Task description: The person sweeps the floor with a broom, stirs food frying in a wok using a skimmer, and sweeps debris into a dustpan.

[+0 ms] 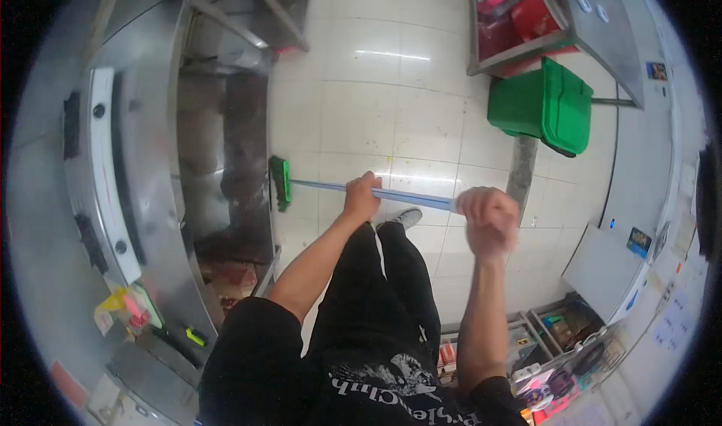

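Observation:
A broom with a light blue handle [410,197] and a green head [281,183] stretches across the view in front of my legs. My left hand [363,196] is wrapped round the middle of the handle. Near its upper end, my right hand [489,217] is closed on it, slightly blurred. The green head is at the left, on the floor beside the base of the steel counter. My fingers hide parts of the handle.
White floor tiles [361,118] run ahead, with small specks. A steel counter [150,125] with an open lower shelf borders the left. A green bin [541,106] stands at right, near a steel table [602,35]. A white box [605,272] and stocked racks [549,336] are at lower right.

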A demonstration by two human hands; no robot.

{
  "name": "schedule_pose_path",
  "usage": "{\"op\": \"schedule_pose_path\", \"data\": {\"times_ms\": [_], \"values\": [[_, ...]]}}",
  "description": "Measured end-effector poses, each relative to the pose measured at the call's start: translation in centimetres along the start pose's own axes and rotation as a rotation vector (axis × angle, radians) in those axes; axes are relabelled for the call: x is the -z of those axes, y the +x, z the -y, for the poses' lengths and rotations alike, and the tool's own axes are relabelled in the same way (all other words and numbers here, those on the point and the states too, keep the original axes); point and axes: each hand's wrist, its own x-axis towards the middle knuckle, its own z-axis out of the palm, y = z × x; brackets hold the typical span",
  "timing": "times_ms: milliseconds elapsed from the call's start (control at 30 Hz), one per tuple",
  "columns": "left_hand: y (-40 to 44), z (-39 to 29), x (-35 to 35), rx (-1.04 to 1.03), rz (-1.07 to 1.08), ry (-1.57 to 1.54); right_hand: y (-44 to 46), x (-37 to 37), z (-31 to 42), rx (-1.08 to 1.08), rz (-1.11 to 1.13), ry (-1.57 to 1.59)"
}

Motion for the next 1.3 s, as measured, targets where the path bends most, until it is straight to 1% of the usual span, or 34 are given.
{"op": "schedule_pose_path", "data": {"times_ms": [67, 133, 200, 267, 300, 333, 367, 400, 433, 467, 533, 567, 600, 633, 667, 733, 800, 833, 867, 900, 933, 967, 1000, 1033, 1067, 1133, 1167, 1233, 1300], "values": [[2.6, -0.2, -2.3, -0.004, 0.067, 0.041, 0.3, 2.9, -1.4, 0.045, -0.06, 0.004], [3.9, -1.8, -5.4, -0.004, 0.145, 0.08, -0.4, 5.4, -0.4, 0.082, -0.13, 0.002], [4.5, -5.4, -8.8, -0.186, 0.102, 0.028, -1.4, 8.1, 2.9, 0.213, -0.164, 0.102], [4.8, -9.9, -11.1, -0.26, 0.118, -0.009, -2.7, 9.9, 6.6, 0.283, -0.152, 0.021], [4.8, -12.2, -12.0, -0.259, 0.194, -0.05, -3.2, 10.5, 8.4, 0.322, -0.136, 0.002], [4.7, -14.2, -11.9, -0.255, 0.272, -0.089, -3.7, 10.9, 10.2, 0.36, -0.12, -0.016], [4.4, -15.9, -11.4, -0.279, 0.271, -0.079, -4.4, 11.1, 11.9, 0.377, -0.101, -0.03], [4.0, -18.2, -10.3, -0.27, 0.315, -0.082, -5.1, 11.1, 13.6, 0.392, -0.082, -0.043], [3.7, -20.5, -9.0, -0.263, 0.356, -0.085, -5.5, 10.2, 15.2, 0.414, -0.127, -0.033], [3.3, -22.7, -7.4, -0.286, 0.355, -0.073, -5.7, 9.6, 16.5, 0.439, -0.13, -0.027], [2.5, -25.3, -3.4, -0.242, 0.412, -0.154, -6.1, 8.0, 18.4, 0.464, -0.155, -0.116], [2.4, -25.7, -1.9, -0.24, 0.42, -0.143, -6.0, 6.9, 19.0, 0.482, -0.131, -0.035], [2.7, -25.6, -0.4, -0.232, 0.402, -0.073, -5.5, 6.2, 18.5, 0.479, -0.138, -0.022], [2.9, -25.1, 1.1, -0.22, 0.386, -0.004, -5.0, 5.5, 17.7, 0.457, -0.147, 0.091], [3.8, -23.0, 1.8, -0.212, 0.391, 0.005, -4.2, 5.1, 16.6, 0.436, -0.153, 0.201], [7.2, -16.1, 1.0, -0.145, 0.37, 0.171, -1.3, 5.7, 10.8, 0.328, -0.248, 0.074], [11.9, -9.3, -0.7, -0.171, 0.307, 0.089, 2.0, 6.5, 3.5, 0.244, -0.331, 0.028], [14.2, -5.1, -2.7, -0.271, 0.293, 0.109, 2.6, 6.4, 0.8, 0.235, -0.337, 0.038], [16.0, -2.0, -4.2, -0.37, 0.281, 0.127, 2.9, 6.4, -1.5, 0.216, -0.463, -0.259], [17.2, -1.9, -5.2, -0.438, 0.279, 0.103, 3.1, 6.4, -3.0, 0.185, -0.58, -0.565], [17.0, -2.6, -6.4, -0.496, 0.282, 0.073, 2.5, 7.6, -3.1, 0.221, -0.705, -0.419], [15.8, -3.4, -7.5, -0.478, 0.339, 0.041, 2.1, 7.7, -1.4, 0.306, -0.717, -0.527], [16.1, -4.9, -8.8, -0.486, 0.391, 0.008, 2.1, 7.6, 0.6, 0.342, -0.709, -0.455], [16.1, -7.5, -9.7, -0.5, 0.407, -0.074, 1.3, 7.2, 2.8, 0.362, -0.657, -0.336], [15.1, -10.0, -10.1, -0.502, 0.419, -0.158, 0.9, 6.6, 5.0, 0.385, -0.623, -0.282], [15.2, -14.1, -10.3, -0.541, 0.58, -0.153, 1.3, 4.4, 9.0, 0.441, -0.609, -0.331], [15.2, -15.7, -10.0, -0.545, 0.58, -0.16, 1.2, 3.5, 10.4, 0.433, -0.569, -0.325], [16.0, -18.9, -8.6, -0.464, 0.669, -0.266, 1.7, 1.4, 12.6, 0.445, -0.539, -0.319], [16.8, -21.5, -5.2, -0.484, 0.72, -0.252, 2.4, -1.3, 14.4, 0.47, -0.528, -0.393]]}}
